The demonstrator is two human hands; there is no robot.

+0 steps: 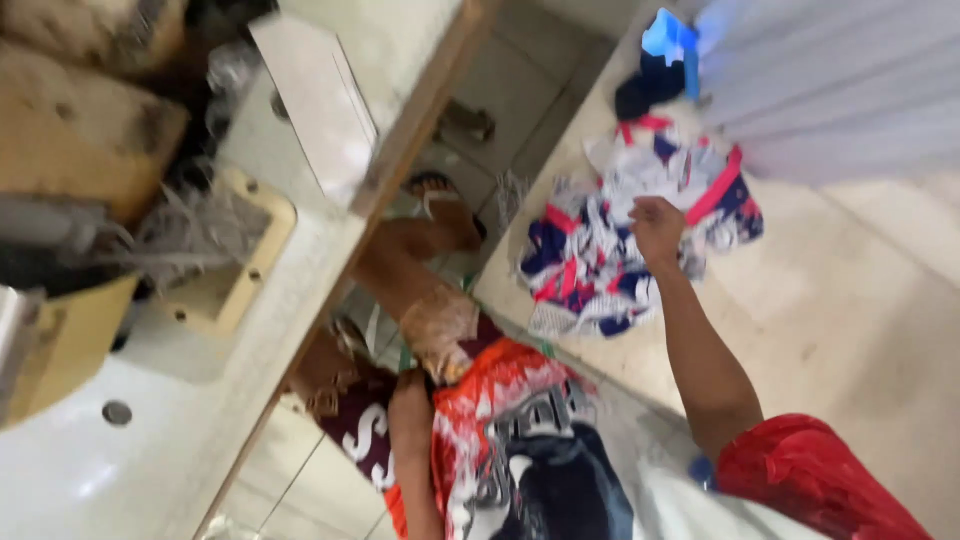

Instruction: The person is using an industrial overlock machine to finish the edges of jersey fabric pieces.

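Note:
My right hand (655, 228) reaches out over a light table (850, 330) and rests, fingers curled, on a heap of red, white and blue fabric pieces (600, 265). It seems to grip some of them. My left hand (440, 335) is down by my lap at the upper edge of an orange, white and dark printed garment (510, 440). Blur hides whether its fingers hold the cloth.
A white sewing-machine table (150, 400) with a wooden edge fills the left side. A stack of pale fabric (830, 90) lies at the top right, with a blue object (665, 40) and a dark cloth (645, 90) beside it. A sandalled foot (440, 215) stands on the tiled floor.

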